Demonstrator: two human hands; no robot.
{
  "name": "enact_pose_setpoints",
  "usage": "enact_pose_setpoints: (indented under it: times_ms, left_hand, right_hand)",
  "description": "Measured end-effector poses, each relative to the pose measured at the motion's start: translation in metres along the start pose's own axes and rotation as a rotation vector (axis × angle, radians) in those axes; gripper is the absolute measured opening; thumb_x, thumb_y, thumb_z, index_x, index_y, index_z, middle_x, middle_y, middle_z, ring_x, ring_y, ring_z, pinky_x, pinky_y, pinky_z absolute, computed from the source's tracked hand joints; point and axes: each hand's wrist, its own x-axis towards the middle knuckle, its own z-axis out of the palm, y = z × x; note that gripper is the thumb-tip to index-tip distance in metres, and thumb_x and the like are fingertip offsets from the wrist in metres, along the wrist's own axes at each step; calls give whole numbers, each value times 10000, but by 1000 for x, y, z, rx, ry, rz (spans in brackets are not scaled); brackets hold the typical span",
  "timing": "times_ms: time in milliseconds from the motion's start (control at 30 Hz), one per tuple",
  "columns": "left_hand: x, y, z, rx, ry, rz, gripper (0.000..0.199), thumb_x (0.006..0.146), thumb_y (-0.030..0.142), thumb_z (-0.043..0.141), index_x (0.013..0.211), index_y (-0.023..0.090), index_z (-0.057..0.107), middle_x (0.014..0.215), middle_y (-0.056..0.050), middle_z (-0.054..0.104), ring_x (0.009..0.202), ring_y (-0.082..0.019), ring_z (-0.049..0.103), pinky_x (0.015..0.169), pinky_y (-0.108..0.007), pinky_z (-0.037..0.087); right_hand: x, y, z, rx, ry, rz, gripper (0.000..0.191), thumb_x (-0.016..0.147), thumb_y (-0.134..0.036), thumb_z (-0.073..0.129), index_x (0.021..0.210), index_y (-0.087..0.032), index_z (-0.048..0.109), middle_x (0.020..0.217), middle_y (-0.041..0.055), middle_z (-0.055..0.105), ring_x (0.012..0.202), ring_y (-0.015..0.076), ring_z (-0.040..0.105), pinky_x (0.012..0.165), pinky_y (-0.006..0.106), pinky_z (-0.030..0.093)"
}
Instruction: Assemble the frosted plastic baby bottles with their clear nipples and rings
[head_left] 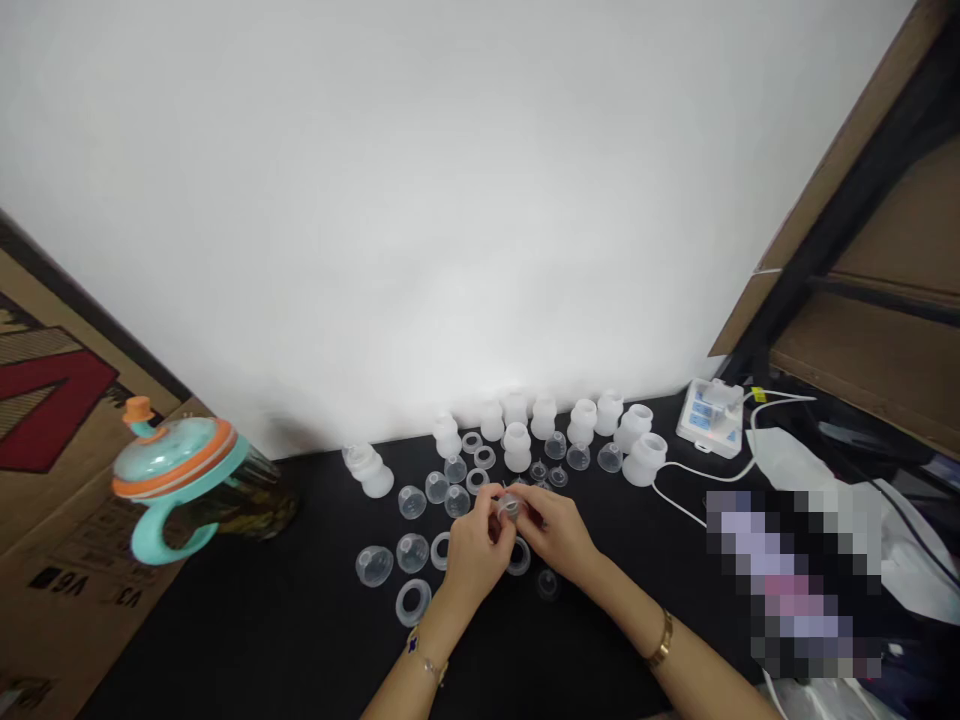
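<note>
Over the middle of the black table, my left hand [478, 545] and my right hand [559, 530] meet, fingers closed around one small clear round plastic piece [510, 506]. The fingers cover part of it, so its exact kind is unclear. A translucent ring [517, 557] lies just below the hands, and a clear disc-like part [547, 584] rests under my right hand. Left of my left hand are clear domes [412, 552] and another ring [413, 602]. Small clear valve-like parts [557, 477] lie beyond my fingertips. White bottle-like bodies [517, 447] stand behind them.
A teal-and-orange lidded jug [176, 460] with dark contents stands at left beside a cardboard box [52, 600]. To the right are a white power strip [711, 418], white cables [679, 503], crumpled white material [787, 462] and a pixelated patch. A white wall [465, 200] rises behind.
</note>
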Motion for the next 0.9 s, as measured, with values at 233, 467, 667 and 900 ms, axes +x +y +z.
enact_pose_setpoints:
  times_ms: [233, 467, 667, 900]
  left_hand:
    - [-3, 0, 1, 8, 25, 19, 194, 916, 288, 487, 1099, 229, 516, 671, 36, 648, 549, -156, 624, 547, -239, 427]
    - [1, -1, 3, 9, 23, -44, 187, 906, 292, 506, 1083, 231, 519, 652, 51, 637, 537, -149, 614, 542, -231, 407]
    - [0, 0, 2, 47, 15, -41, 196, 920, 308, 503, 1100, 233, 525, 658, 47, 637, 546, -156, 621, 546, -237, 388]
    - [-2, 3, -3, 21, -6, 24, 216, 988, 333, 416, 1142, 223, 520, 714, 14, 659, 583, -164, 631, 559, -249, 382]
  right_hand:
    - [-4, 3, 1, -8, -5, 4, 282, 927, -200, 521, 1180, -209, 645, 982, 56, 740, 702, 154, 661, 640, 239, 516]
    - [-1, 3, 1, -15, 14, 23, 297, 916, -179, 497, 1163, -203, 660, 1026, 60, 757, 759, 167, 700, 676, 253, 542]
    - [0, 1, 0, -21, 18, 31, 287, 933, -206, 492, 1162, -206, 664, 1017, 60, 758, 749, 163, 701, 649, 243, 538]
    - [-2, -2, 1, 8, 7, 63, 264, 968, -295, 504, 1147, -203, 673, 936, 45, 757, 703, 160, 685, 618, 229, 517]
